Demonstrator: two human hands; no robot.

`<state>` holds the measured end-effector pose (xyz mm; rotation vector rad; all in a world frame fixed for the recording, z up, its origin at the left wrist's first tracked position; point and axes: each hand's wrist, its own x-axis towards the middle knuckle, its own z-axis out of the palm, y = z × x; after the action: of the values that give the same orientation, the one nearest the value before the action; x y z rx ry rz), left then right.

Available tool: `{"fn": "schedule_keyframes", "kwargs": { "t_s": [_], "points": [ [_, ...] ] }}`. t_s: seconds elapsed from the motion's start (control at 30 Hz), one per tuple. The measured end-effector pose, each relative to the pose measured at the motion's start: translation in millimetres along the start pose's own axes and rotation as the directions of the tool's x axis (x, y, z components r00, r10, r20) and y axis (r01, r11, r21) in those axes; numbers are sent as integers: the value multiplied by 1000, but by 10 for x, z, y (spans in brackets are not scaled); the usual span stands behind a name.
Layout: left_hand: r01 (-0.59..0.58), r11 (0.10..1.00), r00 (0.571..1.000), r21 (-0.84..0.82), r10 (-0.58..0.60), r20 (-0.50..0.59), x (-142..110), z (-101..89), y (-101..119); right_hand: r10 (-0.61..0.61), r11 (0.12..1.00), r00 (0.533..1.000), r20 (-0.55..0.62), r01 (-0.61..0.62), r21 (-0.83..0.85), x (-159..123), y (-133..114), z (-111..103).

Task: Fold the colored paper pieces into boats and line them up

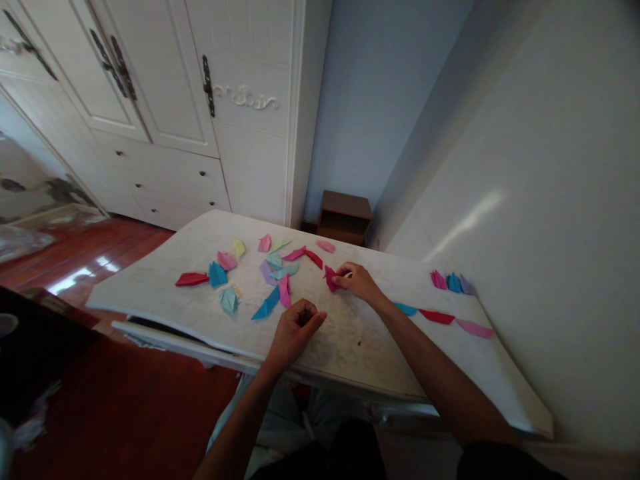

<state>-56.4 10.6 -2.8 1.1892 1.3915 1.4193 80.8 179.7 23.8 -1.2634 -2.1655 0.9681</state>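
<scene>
My right hand [357, 280] pinches a dark red folded paper piece [330, 279] that rests on the white table [350, 333]. My left hand [296, 327] lies curled on the table nearer to me, fingers closed; whether anything is inside them is hidden. Several folded paper pieces in pink, blue, red, yellow and teal lie scattered beyond my hands, among them a blue one [266, 304] and a pink one [285, 291] close to my left hand.
A red piece [437, 316], a pink piece [474, 327] and a blue one lie right of my right forearm; three small folded pieces [451, 282] stand by the wall. A white wardrobe [165, 100] and a brown nightstand [345, 217] stand behind the table.
</scene>
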Motion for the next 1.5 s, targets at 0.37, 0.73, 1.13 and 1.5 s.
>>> {"fn": "schedule_keyframes", "kwargs": {
  "t_s": [0.37, 0.73, 1.13, 1.5],
  "points": [
    [-9, 991, 1000, 132, 11, -19, 17, 29, 37, -120, 823, 985, 124, 29, 568, -577, -259, 6],
    [35, 994, 996, 102, -43, 81, 3, -19, 39, -83, 772, 986, 147, -29, 635, -706, -309, 56],
    [65, 997, 997, 34, -66, 33, 18, -18, 150, -23, 782, 996, 84, -35, 622, -709, -280, 108],
    [29, 998, 999, 62, -31, 32, 21, -33, 125, -53, 828, 988, 145, -38, 560, -751, -266, 97]
  ]
}}
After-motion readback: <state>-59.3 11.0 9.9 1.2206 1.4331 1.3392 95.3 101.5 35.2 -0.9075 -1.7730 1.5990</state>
